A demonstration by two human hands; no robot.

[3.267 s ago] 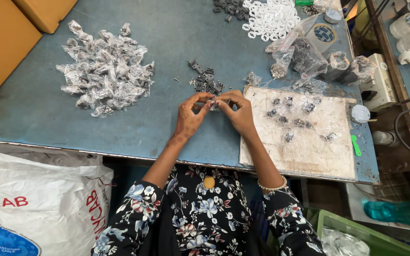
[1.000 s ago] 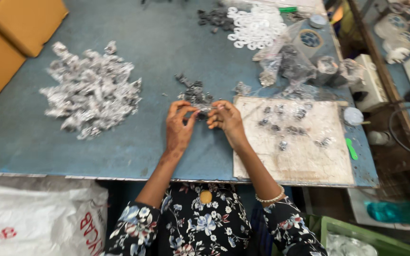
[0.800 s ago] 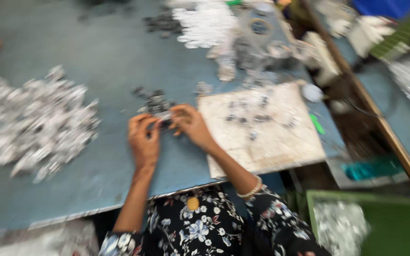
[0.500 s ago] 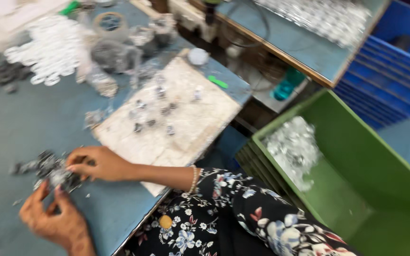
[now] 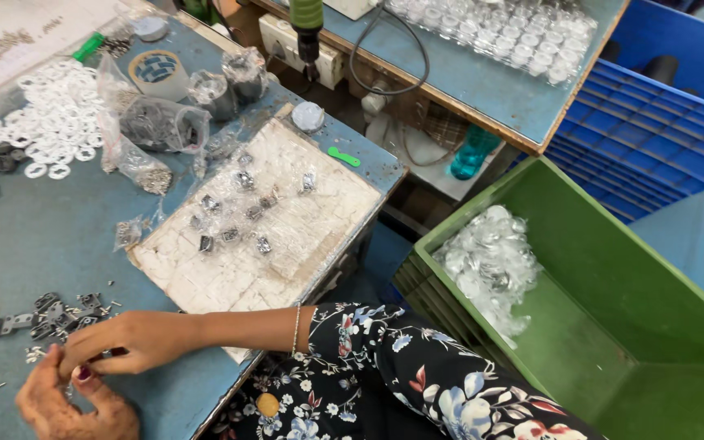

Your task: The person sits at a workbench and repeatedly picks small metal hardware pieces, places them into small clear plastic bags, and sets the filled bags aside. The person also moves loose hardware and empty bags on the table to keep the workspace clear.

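Grey metal clips [image 5: 50,314] lie loose beside both hands, left hand [image 5: 75,405] and right hand [image 5: 128,342] pinching one small part together, several finished pieces [image 5: 246,208] on the white board [image 5: 287,236].

Green crate [image 5: 613,269], blue-grey table [image 5: 50,236]

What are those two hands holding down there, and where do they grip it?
The left hand and right hand pinch something tiny between their fingertips, beside the small dark metal parts. It is too small to tell what, or which part.
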